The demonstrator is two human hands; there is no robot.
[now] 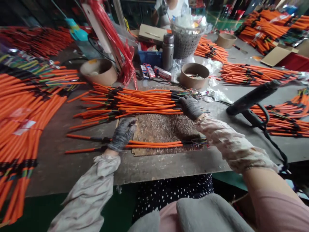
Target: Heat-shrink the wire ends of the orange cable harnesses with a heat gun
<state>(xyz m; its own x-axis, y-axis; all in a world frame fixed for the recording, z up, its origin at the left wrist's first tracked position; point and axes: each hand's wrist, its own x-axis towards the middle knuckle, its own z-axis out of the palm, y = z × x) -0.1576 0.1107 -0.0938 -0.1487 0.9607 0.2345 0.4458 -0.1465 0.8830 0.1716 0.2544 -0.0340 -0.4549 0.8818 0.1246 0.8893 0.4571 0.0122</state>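
My left hand [124,133], in a grey glove, is over the left part of two orange cables [156,144] lying on a worn board [159,125]. Its fingers are loosely bent and slightly apart, with nothing visible between them. Across the board, my right hand [191,107], also gloved, has its fingers closed over the right end of an orange cable in a pile of orange cables [145,98]. The fingertips are partly hidden there. Black sleeves and thin coloured wires show at the cable ends.
A large heap of orange cables [21,109] covers the left side. Cardboard rings [194,75], a steel flask [168,51] and a grey basket [184,42] stand behind. A black hand tool with a cord [253,96] lies right. Another person [171,13] is across the table.
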